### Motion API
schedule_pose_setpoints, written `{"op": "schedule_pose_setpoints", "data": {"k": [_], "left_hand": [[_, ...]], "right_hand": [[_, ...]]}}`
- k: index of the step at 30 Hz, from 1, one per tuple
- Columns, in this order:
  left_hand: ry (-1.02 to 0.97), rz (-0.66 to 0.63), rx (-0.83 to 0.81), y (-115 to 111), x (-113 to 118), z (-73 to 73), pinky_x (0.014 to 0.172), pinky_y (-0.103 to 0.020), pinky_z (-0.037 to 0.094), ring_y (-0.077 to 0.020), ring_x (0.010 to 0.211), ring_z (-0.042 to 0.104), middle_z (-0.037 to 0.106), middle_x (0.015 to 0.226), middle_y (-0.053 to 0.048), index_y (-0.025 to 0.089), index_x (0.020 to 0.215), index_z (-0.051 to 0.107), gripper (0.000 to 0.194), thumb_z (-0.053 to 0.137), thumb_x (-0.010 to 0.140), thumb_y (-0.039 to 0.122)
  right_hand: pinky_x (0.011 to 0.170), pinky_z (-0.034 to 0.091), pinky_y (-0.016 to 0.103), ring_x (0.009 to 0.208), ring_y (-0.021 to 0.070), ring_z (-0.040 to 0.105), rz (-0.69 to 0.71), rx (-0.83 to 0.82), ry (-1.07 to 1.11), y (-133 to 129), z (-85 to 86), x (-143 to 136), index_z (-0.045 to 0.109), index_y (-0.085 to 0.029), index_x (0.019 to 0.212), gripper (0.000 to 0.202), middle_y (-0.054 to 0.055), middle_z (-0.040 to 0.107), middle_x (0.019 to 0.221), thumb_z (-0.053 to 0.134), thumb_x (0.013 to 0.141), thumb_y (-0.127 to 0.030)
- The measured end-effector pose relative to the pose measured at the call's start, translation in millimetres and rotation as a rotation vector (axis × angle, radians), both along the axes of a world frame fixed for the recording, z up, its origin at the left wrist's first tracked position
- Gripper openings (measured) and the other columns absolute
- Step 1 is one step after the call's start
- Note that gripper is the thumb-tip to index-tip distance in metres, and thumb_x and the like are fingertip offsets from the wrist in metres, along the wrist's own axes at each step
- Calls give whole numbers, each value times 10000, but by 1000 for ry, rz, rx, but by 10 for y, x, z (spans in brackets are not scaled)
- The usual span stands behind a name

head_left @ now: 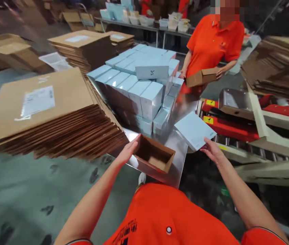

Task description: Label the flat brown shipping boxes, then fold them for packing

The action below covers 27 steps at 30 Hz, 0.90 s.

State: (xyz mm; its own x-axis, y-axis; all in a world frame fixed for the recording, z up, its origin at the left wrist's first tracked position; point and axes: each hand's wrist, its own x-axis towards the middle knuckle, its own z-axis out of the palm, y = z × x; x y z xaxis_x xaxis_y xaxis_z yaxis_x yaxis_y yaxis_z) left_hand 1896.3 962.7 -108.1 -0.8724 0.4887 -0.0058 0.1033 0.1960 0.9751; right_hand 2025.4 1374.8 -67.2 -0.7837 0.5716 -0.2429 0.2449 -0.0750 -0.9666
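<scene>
Left hand [129,149]: laid along the left end of an open-topped brown carton [148,165], apparently to steady it; whether thumb and fingers pinch the wall cannot be told.

Right hand [212,150]: thumb and fingers clamped on the near right corner of a pale blue box [194,131], which extends forward and left of that grip; the edge hold probably leaves its broad face clear.

Metal table [179,173]: beneath the carton.

Block of pale boxes [148,98]: beyond the carton, stacked in rows, presumably for easy reach.

Flattened cartons [57,131]: piled left of the left hand.

Roller conveyor [262,153]: right of the right hand.

Obscured: the blue box's underside, the right fingertips beneath it, part of the carton's floor. Background shelving and outer piles blurred.
</scene>
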Motion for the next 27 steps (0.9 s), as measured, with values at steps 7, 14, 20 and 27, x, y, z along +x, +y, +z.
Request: {"op": "schedule_pose_setpoints", "data": {"k": [7, 14, 20, 27], "left_hand": [[26, 35, -83, 55, 119, 3, 1257, -374, 182, -235, 1506, 256, 372, 1584, -44, 182, 1507, 422, 751, 434, 918, 649], [29, 45, -82, 136, 184, -37, 1261, -393, 172, -236, 1510, 245, 371, 1584, -35, 201, 1504, 429, 752, 430, 910, 662], [23, 40, -61, 162, 201, -56, 1258, -384, 179, -235, 1510, 243, 345, 1598, -42, 198, 1512, 414, 770, 429, 907, 674], [19, 24, -40, 165, 218, -38, 1261, -401, 172, -256, 1513, 230, 356, 1594, -29, 209, 1510, 418, 743, 437, 919, 657]], "right_hand": [[470, 582, 254, 533, 136, 618, -40, -310, 79, -260, -280, 214, 622, -195, 859, 261, 2, 699, 677, 782, 738, -361], [510, 605, 316, 548, 147, 613, 60, -280, 240, -533, -155, 173, 598, -217, 909, 481, -15, 688, 709, 874, 613, -478], [519, 599, 303, 555, 133, 593, 121, -260, 263, -656, -24, 124, 614, -208, 918, 541, -10, 687, 720, 877, 579, -537], [502, 584, 301, 556, 139, 598, 120, -245, 233, -736, 11, 98, 601, -212, 920, 561, -4, 698, 748, 874, 564, -550]]}}
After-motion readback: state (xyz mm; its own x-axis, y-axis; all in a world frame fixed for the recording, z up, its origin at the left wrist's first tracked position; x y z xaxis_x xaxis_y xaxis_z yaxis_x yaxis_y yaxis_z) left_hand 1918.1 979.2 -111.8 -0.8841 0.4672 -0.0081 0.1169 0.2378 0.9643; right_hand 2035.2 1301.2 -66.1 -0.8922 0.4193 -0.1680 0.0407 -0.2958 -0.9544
